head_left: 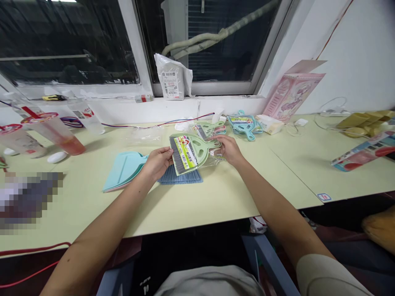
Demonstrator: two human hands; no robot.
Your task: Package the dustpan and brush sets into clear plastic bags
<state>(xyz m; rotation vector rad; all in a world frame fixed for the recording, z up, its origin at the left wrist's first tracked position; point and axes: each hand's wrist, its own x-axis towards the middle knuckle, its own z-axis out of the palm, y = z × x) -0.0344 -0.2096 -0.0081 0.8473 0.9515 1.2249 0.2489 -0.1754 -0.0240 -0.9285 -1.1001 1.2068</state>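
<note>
Between my two hands is a light green mini dustpan and brush set [201,150], with grey bristles and a printed label. My left hand [159,161] grips the bristle-side edge. The fingers of my right hand [228,149] close on the handle end. Just beneath it, blue brush bristles [180,177] show on the table; the rest of that brush is hidden. To the left lies a light blue dustpan [123,166], with a pinkish edge under it. Behind my hands are another green set [212,126] and wrapped blue sets [245,124].
Drink cups [58,133] and a clear bottle [88,117] stand at the left. Clear plastic wrapping [143,135] lies behind the dustpan. A white package [173,78] leans at the window. A pink box [293,90] stands at the back right, and a colourful box [364,152] lies farther right.
</note>
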